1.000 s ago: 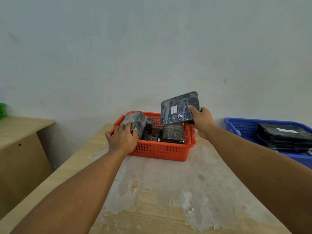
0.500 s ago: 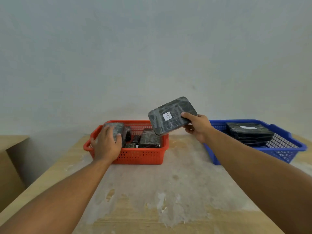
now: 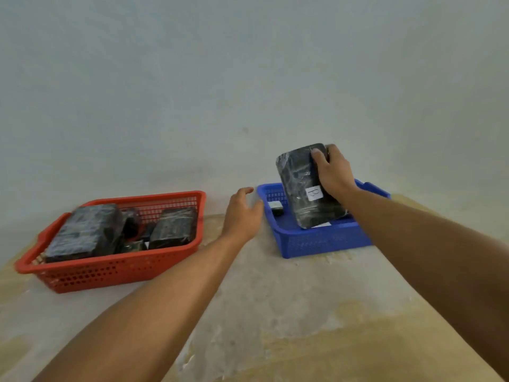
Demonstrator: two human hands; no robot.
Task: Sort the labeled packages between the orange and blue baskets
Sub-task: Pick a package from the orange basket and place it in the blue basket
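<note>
On the left of the worn table [image 3: 275, 299], the orange basket [image 3: 110, 271] holds several black wrapped packages [image 3: 85, 232]. Between the baskets, the left hand [image 3: 242, 216] hovers with fingers loosely spread, grasping nothing. Over the blue basket [image 3: 316, 241], the right hand [image 3: 334, 172] grips a labeled package [image 3: 300, 188], standing on end inside it.

I see an orange perforated plastic basket [image 3: 115, 268], a blue perforated plastic basket [image 3: 322, 241], a black film-wrapped package [image 3: 300, 183] with a white label [image 3: 314, 193], and a mottled beige-and-white worn tabletop [image 3: 275, 312].
</note>
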